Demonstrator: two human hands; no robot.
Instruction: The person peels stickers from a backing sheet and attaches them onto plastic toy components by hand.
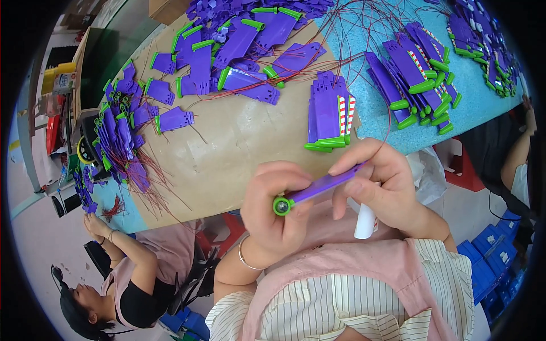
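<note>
Fingers (284, 169) — left hand (264, 207), right hand (393, 193) — grip one purple piece (327, 184).

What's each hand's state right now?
Left hand: closed, holding the purple piece at its green end.
Right hand: closed, pinching the other end, white tube seemingly tucked in too.

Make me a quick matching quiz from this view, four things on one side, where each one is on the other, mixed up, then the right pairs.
Things:
1. purple piece with a green end
2. white cylinder
3. bracelet
4. brown sheet

Places:
A. around the left wrist
B. over part of the table
C. in the left hand and right hand together
D. in the right hand only

Pairs: 1-C, 2-D, 3-A, 4-B
</note>
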